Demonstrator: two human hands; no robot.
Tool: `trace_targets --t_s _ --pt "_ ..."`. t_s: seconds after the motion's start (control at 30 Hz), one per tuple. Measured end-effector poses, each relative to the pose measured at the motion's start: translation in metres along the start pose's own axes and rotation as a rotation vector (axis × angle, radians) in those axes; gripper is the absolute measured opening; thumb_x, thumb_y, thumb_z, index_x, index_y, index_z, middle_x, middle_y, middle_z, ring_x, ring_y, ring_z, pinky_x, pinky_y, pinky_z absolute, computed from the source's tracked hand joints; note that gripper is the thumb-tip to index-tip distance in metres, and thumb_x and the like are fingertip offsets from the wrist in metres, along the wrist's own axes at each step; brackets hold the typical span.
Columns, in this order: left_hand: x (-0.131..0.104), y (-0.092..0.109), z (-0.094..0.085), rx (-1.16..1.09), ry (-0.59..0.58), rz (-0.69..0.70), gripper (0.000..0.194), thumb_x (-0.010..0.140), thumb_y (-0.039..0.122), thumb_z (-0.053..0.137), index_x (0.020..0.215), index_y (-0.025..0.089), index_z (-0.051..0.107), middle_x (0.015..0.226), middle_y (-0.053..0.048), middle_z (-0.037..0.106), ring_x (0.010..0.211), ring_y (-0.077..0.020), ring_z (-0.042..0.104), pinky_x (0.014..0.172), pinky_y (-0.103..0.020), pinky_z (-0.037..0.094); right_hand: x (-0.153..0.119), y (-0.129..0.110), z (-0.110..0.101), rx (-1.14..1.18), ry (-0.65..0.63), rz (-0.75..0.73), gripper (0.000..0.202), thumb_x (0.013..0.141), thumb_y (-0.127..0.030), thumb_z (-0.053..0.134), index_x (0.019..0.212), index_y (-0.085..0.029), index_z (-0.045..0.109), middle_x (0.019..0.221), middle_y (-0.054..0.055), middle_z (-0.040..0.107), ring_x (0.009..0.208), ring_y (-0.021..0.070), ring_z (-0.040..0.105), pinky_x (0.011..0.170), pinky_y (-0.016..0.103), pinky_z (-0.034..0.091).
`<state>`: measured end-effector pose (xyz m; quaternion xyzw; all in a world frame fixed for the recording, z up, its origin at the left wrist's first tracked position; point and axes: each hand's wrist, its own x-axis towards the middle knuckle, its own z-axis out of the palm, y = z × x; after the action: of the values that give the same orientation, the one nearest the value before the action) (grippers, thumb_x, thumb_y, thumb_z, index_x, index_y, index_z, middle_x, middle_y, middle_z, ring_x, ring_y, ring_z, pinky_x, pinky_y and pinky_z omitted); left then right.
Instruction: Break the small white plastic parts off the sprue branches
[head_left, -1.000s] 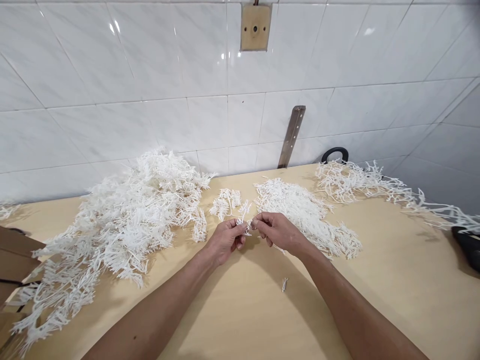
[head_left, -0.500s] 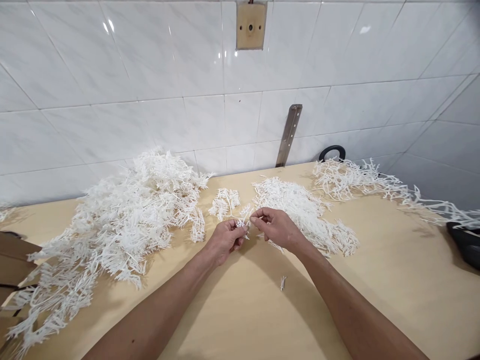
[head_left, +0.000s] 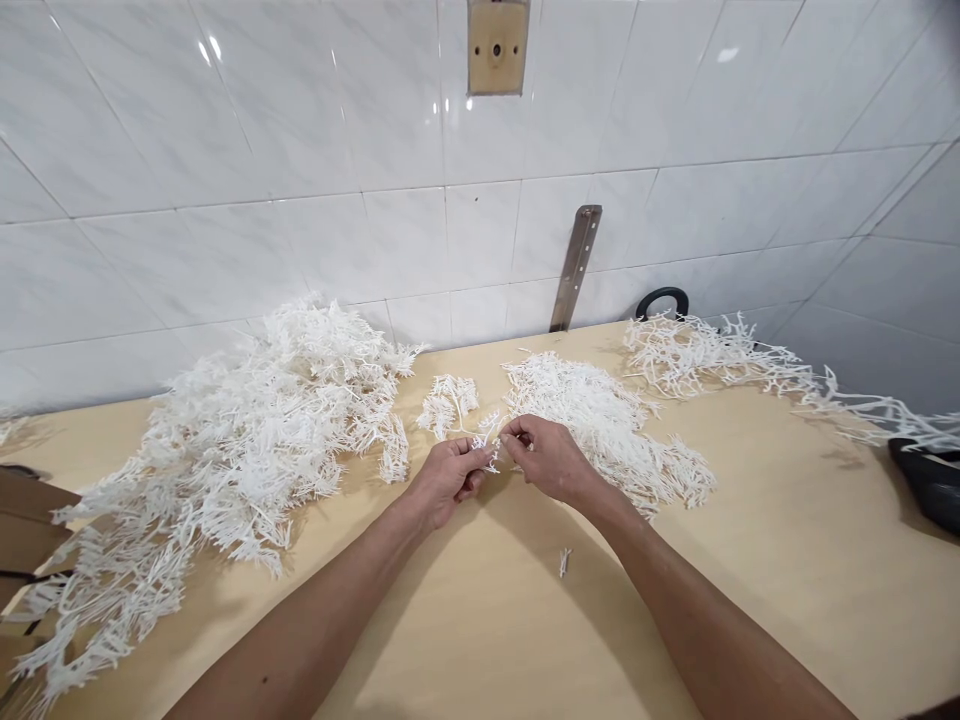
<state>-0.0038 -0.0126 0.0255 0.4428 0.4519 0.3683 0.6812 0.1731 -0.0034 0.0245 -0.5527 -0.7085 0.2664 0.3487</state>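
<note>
My left hand (head_left: 450,475) pinches a small white branched sprig (head_left: 489,430) between thumb and fingers, near the middle of the table. Just to its right, my right hand (head_left: 544,452) has its thumb and forefinger pressed together at the sprig's right edge; what they hold is too small to make out. A loose white sprig (head_left: 448,402) lies behind my left hand. Behind and beside my right hand is a heap of thin white pieces (head_left: 592,410). A few tiny white bits (head_left: 564,562) lie nearer to me.
A big pile of white branched sprigs (head_left: 277,420) covers the left of the table (head_left: 480,620). Bare white stems (head_left: 697,355) stretch along the back right. A black object (head_left: 926,490) sits at the right, a cardboard box (head_left: 30,530) at the left. A metal strip (head_left: 576,268) leans on the wall.
The view has shifted very slightly. Both hands stay almost in place at the sprig, with only a slight change in the fingers.
</note>
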Motion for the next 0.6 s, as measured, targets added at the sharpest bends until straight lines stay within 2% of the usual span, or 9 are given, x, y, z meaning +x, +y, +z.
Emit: trace_targets --t_s 0.3,0.4,0.6 --pt "-0.003 0.002 0.002 0.019 -0.036 -0.015 0.040 0.064 0.042 0.079 0.065 0.018 0.048 0.048 0.007 0.042 0.042 -0.0041 0.029 0.043 -0.023 0.011 0.001 0.004 0.019 -0.189 0.115 -0.189 0.015 0.090 -0.021 0.043 0.081 -0.021 0.054 0.081 0.004 0.060 0.072 0.0173 0.054 0.067 0.030 0.041" --pt "-0.005 -0.001 0.004 0.040 -0.044 0.006 0.037 0.066 0.042 0.078 0.068 0.018 0.049 0.050 0.007 0.041 0.042 -0.0042 0.028 0.043 -0.023 0.011 0.005 0.009 0.016 -0.260 0.217 -0.142 0.014 0.089 -0.019 0.041 0.080 -0.021 0.051 0.082 0.006 0.058 0.071 0.0187 0.052 0.066 0.031 0.040" --pt "-0.005 -0.002 0.004 0.017 -0.005 0.020 0.040 0.066 0.045 0.078 0.067 0.019 0.047 0.050 0.006 0.044 0.043 -0.0049 0.031 0.043 -0.022 0.014 0.006 0.016 -0.005 -0.287 0.354 -0.052 0.009 0.085 -0.020 0.046 0.080 -0.022 0.054 0.077 0.004 0.061 0.067 0.0185 0.054 0.066 0.031 0.040"
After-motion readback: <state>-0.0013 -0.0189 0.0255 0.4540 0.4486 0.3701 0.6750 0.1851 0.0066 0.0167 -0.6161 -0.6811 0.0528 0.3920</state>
